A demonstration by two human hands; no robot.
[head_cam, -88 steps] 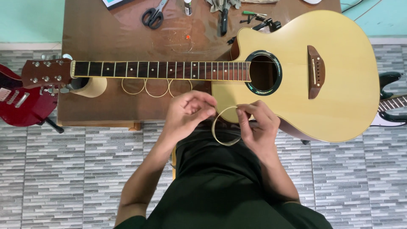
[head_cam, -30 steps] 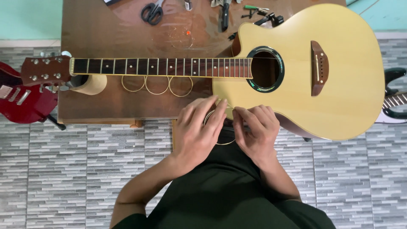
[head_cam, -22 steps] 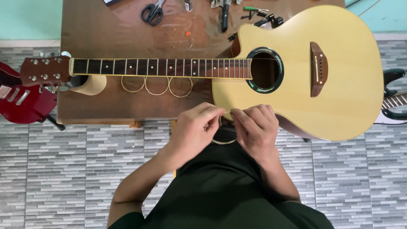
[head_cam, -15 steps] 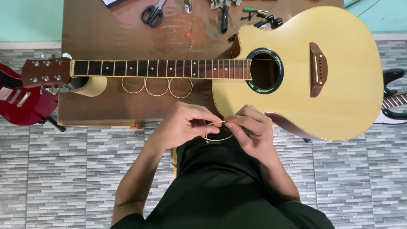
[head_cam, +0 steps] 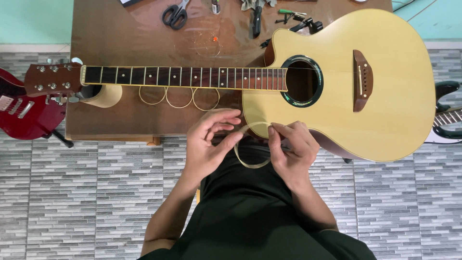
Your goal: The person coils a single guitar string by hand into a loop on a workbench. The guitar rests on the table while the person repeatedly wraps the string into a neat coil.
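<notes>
Both hands, L (head_cam: pixel 207 147) & R (head_cam: pixel 293 149), fingers pinching coiled guitar string (head_cam: pixel 250 147) just below acoustic guitar (head_cam: pixel 385 86) on tabletop (head_cam: pixel 125 33); uncoiling step underway, needs steady grip.

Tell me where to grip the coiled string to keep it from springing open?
Probably pinch the coiled string on opposite sides of the loop, coming in from left and right as the left hand and right hand do now. It is a thin springy ring held in the air, so its rim is the only part to grip.
</notes>
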